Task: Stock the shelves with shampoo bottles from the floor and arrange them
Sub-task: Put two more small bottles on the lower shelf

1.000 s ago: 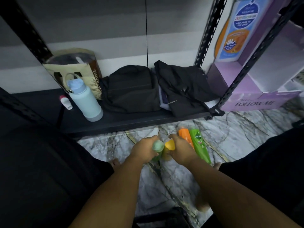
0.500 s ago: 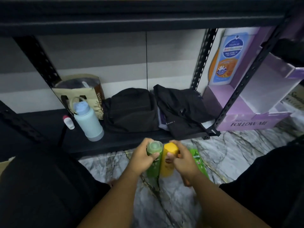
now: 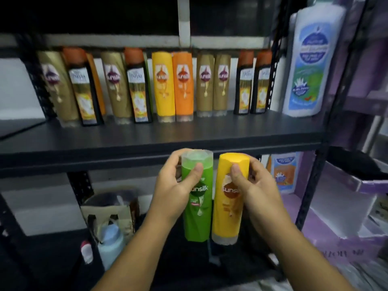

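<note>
My left hand (image 3: 174, 185) grips a green shampoo bottle (image 3: 197, 208) near its clear cap, which points up. My right hand (image 3: 256, 185) grips a yellow shampoo bottle (image 3: 228, 208) near its upper end. Both bottles hang side by side just below the front edge of the black shelf (image 3: 159, 139). Along the back of that shelf stands a row of several shampoo bottles (image 3: 174, 87) in gold, black, yellow and orange. The front strip of the shelf is bare.
A big white bottle (image 3: 306, 59) stands at the shelf's right end by a black upright (image 3: 340, 85). Below are a paper bag (image 3: 109, 208), a light blue flask (image 3: 111, 242) and a small white bottle (image 3: 87, 252). Purple boxes (image 3: 336, 211) sit to the right.
Both hands have lifted the green and yellow bottles from the floor up to the middle shelf's edge. My view has risen from the bottom shelf to the stocked shelf.
</note>
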